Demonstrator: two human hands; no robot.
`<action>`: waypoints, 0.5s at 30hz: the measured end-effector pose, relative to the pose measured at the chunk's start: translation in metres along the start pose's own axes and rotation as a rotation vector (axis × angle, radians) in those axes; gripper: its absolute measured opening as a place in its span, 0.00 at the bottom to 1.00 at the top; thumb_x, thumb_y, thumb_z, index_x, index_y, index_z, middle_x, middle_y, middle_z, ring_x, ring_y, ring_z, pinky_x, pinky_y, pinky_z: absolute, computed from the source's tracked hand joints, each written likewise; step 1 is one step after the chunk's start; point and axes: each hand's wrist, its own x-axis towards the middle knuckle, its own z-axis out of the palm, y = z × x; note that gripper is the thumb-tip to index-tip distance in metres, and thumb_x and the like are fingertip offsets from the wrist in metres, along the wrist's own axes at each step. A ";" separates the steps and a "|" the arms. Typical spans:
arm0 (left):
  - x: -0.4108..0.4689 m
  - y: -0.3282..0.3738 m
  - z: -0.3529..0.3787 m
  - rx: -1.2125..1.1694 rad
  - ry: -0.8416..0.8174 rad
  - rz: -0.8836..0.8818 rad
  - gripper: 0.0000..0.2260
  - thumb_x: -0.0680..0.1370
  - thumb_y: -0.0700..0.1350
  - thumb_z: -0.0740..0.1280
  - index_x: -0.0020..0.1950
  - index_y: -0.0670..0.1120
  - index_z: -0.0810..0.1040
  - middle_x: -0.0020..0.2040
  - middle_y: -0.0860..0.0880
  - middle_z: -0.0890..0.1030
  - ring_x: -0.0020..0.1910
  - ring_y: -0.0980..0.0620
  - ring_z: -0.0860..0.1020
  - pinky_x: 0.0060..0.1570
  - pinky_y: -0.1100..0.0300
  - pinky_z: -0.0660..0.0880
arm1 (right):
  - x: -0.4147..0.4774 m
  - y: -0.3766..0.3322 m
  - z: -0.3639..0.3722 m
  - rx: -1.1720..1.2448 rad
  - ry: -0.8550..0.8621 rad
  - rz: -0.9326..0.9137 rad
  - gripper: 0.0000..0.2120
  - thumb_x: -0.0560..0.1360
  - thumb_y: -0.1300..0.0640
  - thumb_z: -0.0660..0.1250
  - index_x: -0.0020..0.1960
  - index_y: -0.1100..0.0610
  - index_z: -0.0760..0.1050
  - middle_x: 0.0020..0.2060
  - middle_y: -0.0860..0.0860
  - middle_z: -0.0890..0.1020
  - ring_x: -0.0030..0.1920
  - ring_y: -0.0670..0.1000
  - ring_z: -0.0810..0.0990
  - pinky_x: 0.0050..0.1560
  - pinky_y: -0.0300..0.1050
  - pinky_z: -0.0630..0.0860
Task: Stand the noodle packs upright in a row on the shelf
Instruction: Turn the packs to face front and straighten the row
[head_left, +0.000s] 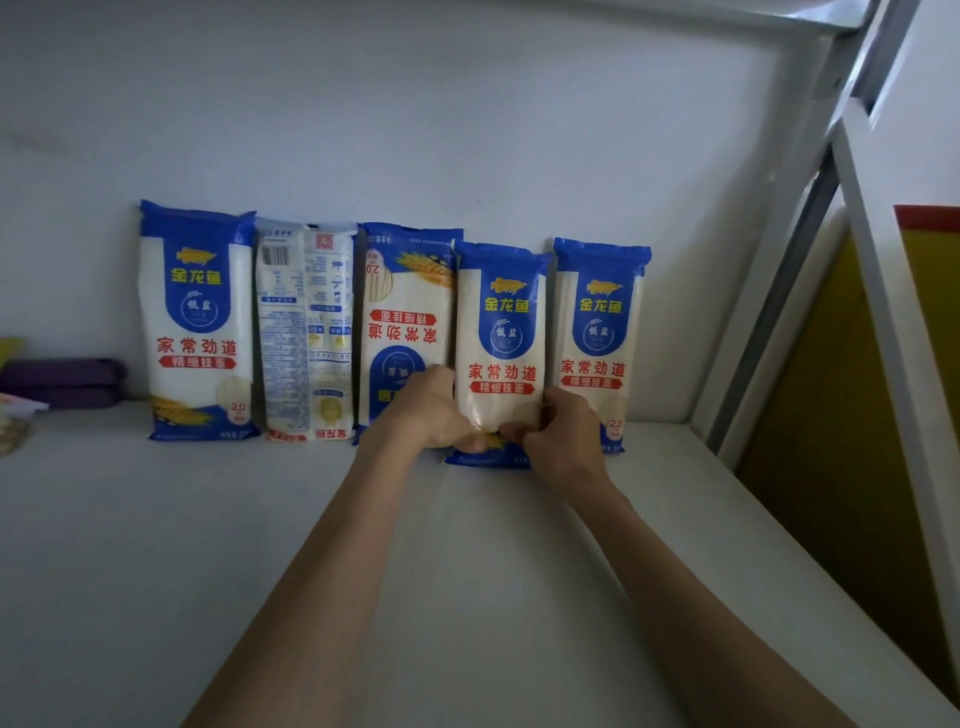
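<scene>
Several blue-and-white noodle packs stand in a row against the back wall of the white shelf (260, 519). The fourth pack (501, 332) stands a little forward of the others, its bottom edge on the shelf. My left hand (434, 410) grips its lower left side and my right hand (563, 439) grips its lower right side. The far-left pack (200, 322) faces front. The second pack (306, 332) shows its back. The third pack (405, 312) is upside down. The far-right pack (602, 332) stands behind my right hand.
A dark purple bundle (62, 382) lies at the far left by the wall, with small packets (13, 426) in front of it. The white shelf frame post (883, 291) rises on the right, with a yellow panel (841, 467) behind it.
</scene>
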 end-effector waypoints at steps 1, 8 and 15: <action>-0.001 0.002 0.001 0.044 0.015 -0.014 0.29 0.62 0.41 0.81 0.60 0.44 0.77 0.56 0.47 0.82 0.55 0.47 0.80 0.47 0.57 0.77 | 0.000 0.001 0.001 0.000 0.017 0.001 0.16 0.70 0.64 0.74 0.56 0.59 0.77 0.55 0.53 0.82 0.58 0.54 0.79 0.54 0.46 0.77; 0.000 0.006 0.018 0.070 0.280 -0.071 0.21 0.66 0.45 0.80 0.55 0.44 0.77 0.52 0.45 0.82 0.51 0.45 0.82 0.42 0.53 0.81 | 0.007 -0.001 -0.003 -0.215 0.033 0.083 0.19 0.70 0.54 0.75 0.57 0.61 0.76 0.51 0.54 0.81 0.51 0.54 0.80 0.47 0.46 0.79; 0.001 0.000 0.035 -0.010 0.406 -0.043 0.17 0.68 0.44 0.78 0.55 0.44 0.81 0.53 0.46 0.83 0.52 0.47 0.82 0.43 0.55 0.81 | 0.007 0.003 0.002 -0.210 0.122 0.089 0.13 0.71 0.61 0.72 0.53 0.64 0.77 0.48 0.56 0.82 0.48 0.54 0.81 0.35 0.36 0.74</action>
